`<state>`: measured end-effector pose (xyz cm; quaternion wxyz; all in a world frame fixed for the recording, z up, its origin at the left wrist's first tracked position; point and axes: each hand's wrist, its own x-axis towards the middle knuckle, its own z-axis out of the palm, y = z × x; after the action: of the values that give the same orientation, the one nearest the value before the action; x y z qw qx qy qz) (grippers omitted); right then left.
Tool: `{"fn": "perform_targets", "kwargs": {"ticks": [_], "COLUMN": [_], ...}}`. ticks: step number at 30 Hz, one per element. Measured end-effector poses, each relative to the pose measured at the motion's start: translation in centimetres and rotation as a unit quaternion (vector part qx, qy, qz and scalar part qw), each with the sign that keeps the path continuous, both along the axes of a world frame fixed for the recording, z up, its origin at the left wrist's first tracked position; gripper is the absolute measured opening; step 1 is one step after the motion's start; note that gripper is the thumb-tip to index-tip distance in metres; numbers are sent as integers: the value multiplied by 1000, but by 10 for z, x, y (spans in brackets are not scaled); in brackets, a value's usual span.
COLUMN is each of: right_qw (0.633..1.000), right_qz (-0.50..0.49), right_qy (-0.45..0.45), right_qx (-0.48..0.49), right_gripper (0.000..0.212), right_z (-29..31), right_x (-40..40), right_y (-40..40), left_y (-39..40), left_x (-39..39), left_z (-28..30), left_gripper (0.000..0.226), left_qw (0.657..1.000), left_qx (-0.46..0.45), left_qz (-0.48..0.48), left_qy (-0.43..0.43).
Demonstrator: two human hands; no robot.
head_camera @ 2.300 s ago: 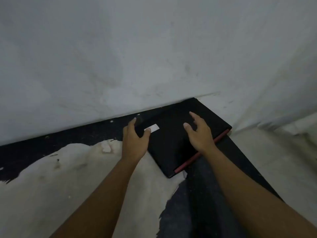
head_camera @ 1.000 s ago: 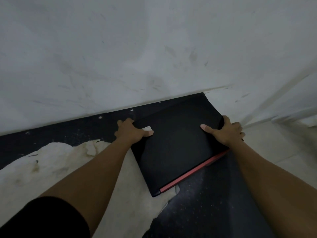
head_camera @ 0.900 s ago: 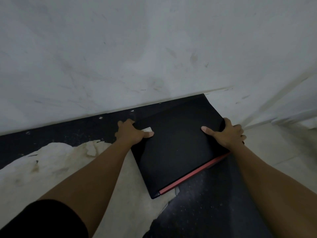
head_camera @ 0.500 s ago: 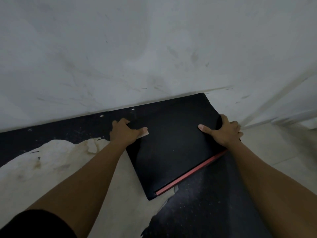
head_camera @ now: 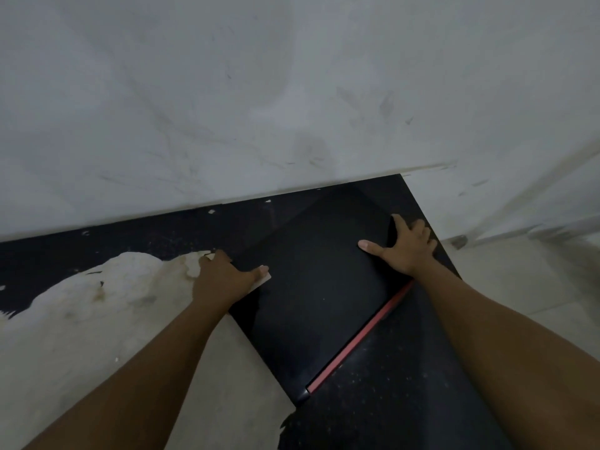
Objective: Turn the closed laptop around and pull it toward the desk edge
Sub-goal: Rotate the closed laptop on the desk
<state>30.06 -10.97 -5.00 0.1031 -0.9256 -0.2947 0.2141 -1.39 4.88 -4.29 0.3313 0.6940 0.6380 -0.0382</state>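
Closed laptop (head_camera: 321,287), mid-turn on desk (head_camera: 406,401)
Left hand (head_camera: 224,280) and right hand (head_camera: 406,251) clamp opposite edges; near corner now closer, swing unfinished.

You have one view only, from the camera on your head; it looks forward and steeply down, close over the black desk (head_camera: 406,401); the white wall (head_camera: 292,92) fills its upper half; both your forearms enter from the bottom edge.
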Motion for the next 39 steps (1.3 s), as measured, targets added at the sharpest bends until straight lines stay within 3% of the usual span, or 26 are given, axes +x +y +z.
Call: {"fn": "perform_targets", "kwargs": {"ticks": [5, 10, 13, 17, 22, 32, 36, 39], "right_qw": [999, 999, 997, 965, 952, 943, 897, 880], "right_qz": [37, 17, -52, -242, -242, -213, -332, -402], "right_qy": [-9, -31, -38, 49, 113, 137, 140, 179], "right_qx": [-13, 20, 50, 87, 150, 217, 255, 181], "right_gripper": [123, 110, 104, 112, 108, 112, 102, 104], "right_z": [-1, 5, 11, 15, 0, 11, 16, 18], "right_x": [-8, -28, -52, -85, -114, -116, -110, -99], "right_y": [1, -7, -18, -37, -41, -40, -36, -31], "left_y": [-11, -3, 3, 3, -1, -25, -16, 0], "left_x": [-9, 6, 30, 48, 44, 12, 16, 43], "left_z": [2, 23, 33, 26, 16, 1, 11, 25], "left_gripper": [112, 114, 116, 118, 116, 113, 120, 120], "left_qw": [998, 981, 978, 976, 977, 988, 986, 975], "left_qx": [-13, -4, 10, 0, 41, 39, 7, 24], "left_qz": [-22, -120, -169, -199, -192, -133, -154, -214], "left_qy": [64, 154, 125, 93, 85, 70, 67, 48]}}
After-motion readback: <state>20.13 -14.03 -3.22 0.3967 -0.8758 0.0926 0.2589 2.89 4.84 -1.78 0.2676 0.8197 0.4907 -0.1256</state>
